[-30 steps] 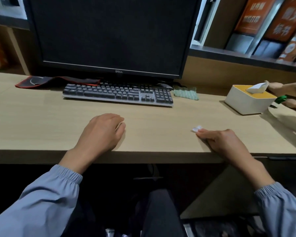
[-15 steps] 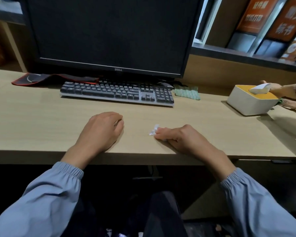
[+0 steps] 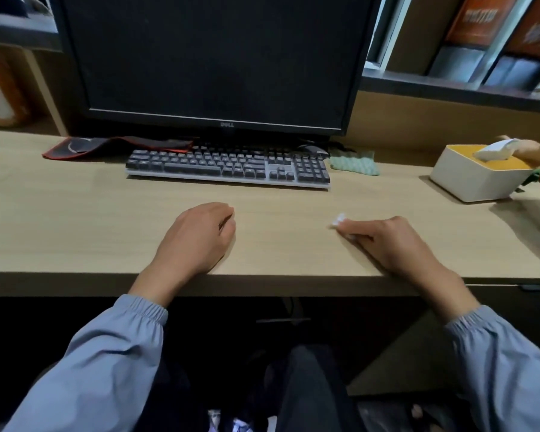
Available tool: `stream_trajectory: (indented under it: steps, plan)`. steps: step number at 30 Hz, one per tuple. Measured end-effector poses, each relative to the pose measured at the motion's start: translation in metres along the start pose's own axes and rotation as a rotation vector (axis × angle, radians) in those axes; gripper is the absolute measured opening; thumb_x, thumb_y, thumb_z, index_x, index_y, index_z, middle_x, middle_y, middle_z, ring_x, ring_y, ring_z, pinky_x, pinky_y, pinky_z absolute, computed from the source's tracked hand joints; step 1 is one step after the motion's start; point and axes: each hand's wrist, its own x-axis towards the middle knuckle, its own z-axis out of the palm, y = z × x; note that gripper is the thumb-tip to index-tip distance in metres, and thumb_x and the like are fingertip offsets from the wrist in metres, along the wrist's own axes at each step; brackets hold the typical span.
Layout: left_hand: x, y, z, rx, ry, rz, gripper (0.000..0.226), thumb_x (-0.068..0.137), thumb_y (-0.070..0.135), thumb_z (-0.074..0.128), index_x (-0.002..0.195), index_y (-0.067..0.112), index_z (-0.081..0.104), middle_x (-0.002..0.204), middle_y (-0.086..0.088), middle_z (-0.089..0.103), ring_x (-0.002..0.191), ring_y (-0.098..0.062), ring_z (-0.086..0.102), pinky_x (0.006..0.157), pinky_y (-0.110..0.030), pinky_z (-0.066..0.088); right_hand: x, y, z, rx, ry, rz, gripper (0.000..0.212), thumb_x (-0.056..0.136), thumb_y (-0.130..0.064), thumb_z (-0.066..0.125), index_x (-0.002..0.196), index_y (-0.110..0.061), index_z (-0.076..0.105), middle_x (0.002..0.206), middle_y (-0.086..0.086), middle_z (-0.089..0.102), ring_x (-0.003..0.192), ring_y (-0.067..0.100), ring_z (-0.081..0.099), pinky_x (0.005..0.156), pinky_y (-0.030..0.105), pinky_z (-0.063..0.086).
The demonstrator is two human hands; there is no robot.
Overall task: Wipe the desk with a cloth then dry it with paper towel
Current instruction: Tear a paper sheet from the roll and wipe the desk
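Paper [image 3: 338, 219] is pinched small under the right hand [image 3: 387, 241]; it could tear. Left hand [image 3: 197, 241] rests curled, empty.

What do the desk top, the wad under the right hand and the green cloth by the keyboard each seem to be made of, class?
Desk top: likely wood-look laminate, matte; faint straight grain, little shine.
Wad under the right hand: probably paper towel; white, crumpled, thin.
Green cloth beside the keyboard: looks like soft fabric, bumpy waffle texture; exact fibre unclear.
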Motion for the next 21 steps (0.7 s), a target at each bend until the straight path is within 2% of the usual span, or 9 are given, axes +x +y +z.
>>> stream_trajectory:
  steps: [3, 6, 8, 12, 13, 15, 18, 21]
  plan:
    - [0.001, 0.000, 0.000, 0.011, 0.005, 0.003, 0.027, 0.103, 0.032, 0.045, 0.103, 0.016, 0.067, 0.106, 0.000, 0.070, 0.099, -0.024, 0.062, 0.087, -0.043, 0.052, -0.013, 0.042, -0.014, -0.093, 0.044, 0.145, 0.029, 0.096, -0.022, 0.065, 0.122, -0.035, 0.072, 0.114, -0.003, 0.075, 0.101, 0.024, 0.071, 0.084, 0.024, 0.048]
    - [0.001, 0.002, 0.002, 0.022, 0.013, 0.007, 0.028, 0.102, 0.031, 0.045, 0.101, 0.015, 0.067, 0.104, -0.001, 0.069, 0.098, -0.025, 0.062, 0.086, -0.043, 0.051, -0.007, 0.043, -0.011, -0.123, 0.021, 0.177, 0.028, 0.099, -0.019, 0.062, 0.121, -0.031, 0.074, 0.114, 0.003, 0.075, 0.100, 0.027, 0.071, 0.081, 0.027, 0.049]
    - [0.001, 0.003, 0.002, 0.024, 0.018, 0.011, 0.028, 0.102, 0.031, 0.044, 0.098, 0.016, 0.066, 0.101, 0.001, 0.068, 0.096, -0.025, 0.062, 0.084, -0.044, 0.051, 0.004, 0.029, -0.004, -0.111, -0.028, 0.154, 0.030, 0.101, -0.019, 0.058, 0.124, -0.033, 0.072, 0.116, 0.004, 0.075, 0.100, 0.027, 0.070, 0.083, 0.031, 0.052]
    - [0.000, 0.002, 0.002, 0.018, 0.027, 0.003, 0.030, 0.102, 0.030, 0.046, 0.106, 0.012, 0.069, 0.110, -0.003, 0.071, 0.102, -0.024, 0.063, 0.090, -0.044, 0.052, 0.034, -0.024, 0.012, -0.035, -0.028, -0.019, 0.029, 0.101, -0.023, 0.058, 0.121, -0.037, 0.072, 0.119, -0.004, 0.072, 0.107, 0.018, 0.069, 0.084, 0.016, 0.042]
    - [0.000, 0.001, 0.002, 0.013, 0.027, -0.001, 0.030, 0.103, 0.031, 0.046, 0.106, 0.012, 0.069, 0.111, -0.003, 0.071, 0.102, -0.024, 0.063, 0.090, -0.043, 0.052, 0.043, -0.041, 0.018, -0.014, -0.029, -0.078, 0.028, 0.101, -0.023, 0.058, 0.120, -0.036, 0.073, 0.119, -0.004, 0.072, 0.107, 0.018, 0.068, 0.085, 0.017, 0.044]
    - [0.001, 0.001, 0.002, 0.007, 0.020, -0.013, 0.030, 0.103, 0.031, 0.046, 0.106, 0.012, 0.068, 0.110, -0.003, 0.070, 0.101, -0.024, 0.062, 0.089, -0.043, 0.052, 0.060, -0.076, 0.031, 0.024, -0.041, -0.178, 0.025, 0.099, -0.020, 0.059, 0.115, -0.029, 0.077, 0.114, 0.000, 0.074, 0.102, 0.022, 0.071, 0.088, 0.027, 0.052]
    - [0.002, 0.001, 0.000, -0.001, 0.009, -0.034, 0.028, 0.102, 0.032, 0.047, 0.106, 0.013, 0.066, 0.107, -0.001, 0.069, 0.098, -0.024, 0.062, 0.087, -0.045, 0.052, 0.075, -0.110, 0.042, 0.030, -0.063, -0.249, 0.024, 0.099, -0.017, 0.055, 0.107, -0.014, 0.077, 0.102, 0.008, 0.077, 0.089, 0.028, 0.071, 0.080, 0.041, 0.055]
    - [0.002, 0.001, -0.001, -0.005, -0.004, -0.031, 0.026, 0.102, 0.033, 0.047, 0.103, 0.014, 0.065, 0.104, 0.002, 0.067, 0.097, -0.024, 0.061, 0.086, -0.046, 0.052, 0.071, -0.101, 0.034, 0.089, -0.041, -0.221, 0.029, 0.099, -0.014, 0.057, 0.120, -0.022, 0.076, 0.109, 0.003, 0.077, 0.097, 0.022, 0.071, 0.086, 0.038, 0.054]
